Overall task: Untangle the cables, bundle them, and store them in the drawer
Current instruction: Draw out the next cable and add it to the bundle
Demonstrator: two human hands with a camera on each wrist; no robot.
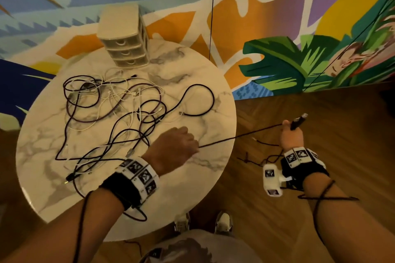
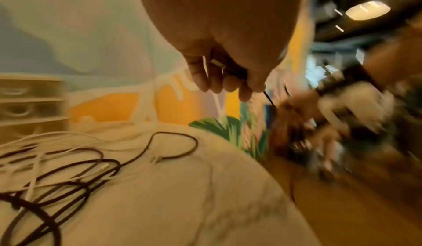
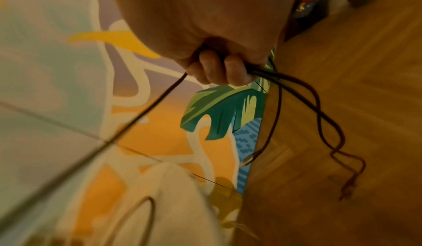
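A tangle of dark and white cables (image 1: 111, 111) lies on the round marble table (image 1: 203, 168). One dark cable (image 1: 237, 137) runs taut between my hands. My left hand (image 1: 179, 145) grips it over the table's right part; in the left wrist view the left hand (image 2: 228, 80) has its fingers curled round the dark cable (image 2: 269, 98). My right hand (image 1: 290, 134) is out past the table edge over the floor and holds the same cable with a dark plug (image 1: 299, 120) sticking up. Loops of the dark cable (image 3: 319, 105) hang below the right hand (image 3: 219, 69). A small beige drawer unit (image 1: 126, 38) stands at the table's far edge, its drawers closed.
A colourful mural wall (image 1: 277, 28) stands behind the table. Wooden floor (image 1: 320, 113) spreads to the right. My shoes (image 1: 203, 222) are at the table's near edge. A thin black cord (image 1: 211, 17) hangs down in front of the wall.
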